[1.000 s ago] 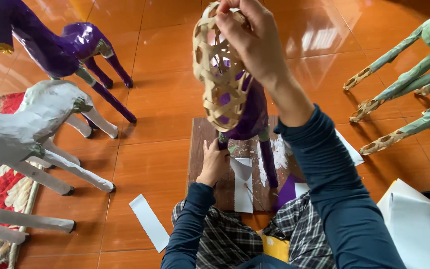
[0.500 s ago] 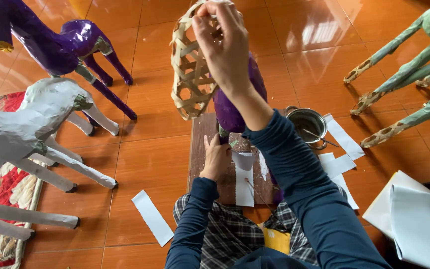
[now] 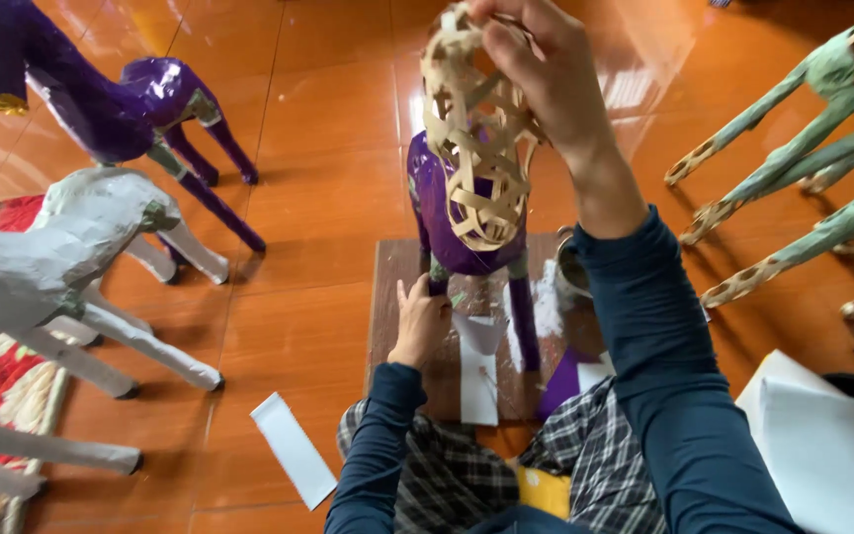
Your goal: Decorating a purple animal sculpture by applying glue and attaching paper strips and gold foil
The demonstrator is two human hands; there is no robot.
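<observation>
Two hands: right hand [image 3: 536, 69] clamped around woven frame [image 3: 476, 158] top, left hand [image 3: 419, 321] curled around purple leg [image 3: 437, 282].

Glossy orange tiled floor [image 3: 328, 119] carries a brown board [image 3: 397, 287] and a white paper strip [image 3: 294, 450].

Your right hand [image 3: 546, 69] grips a tan woven lattice frame [image 3: 476, 148]; below it, the horse body [image 3: 457, 218] is glossy purple. Left of that horse stand a purple horse [image 3: 121, 109] and a white one [image 3: 61, 247]. To its right, pale green legs [image 3: 793, 148]. Orange floor tiles [image 3: 318, 119]; your sleeves are dark blue.
</observation>
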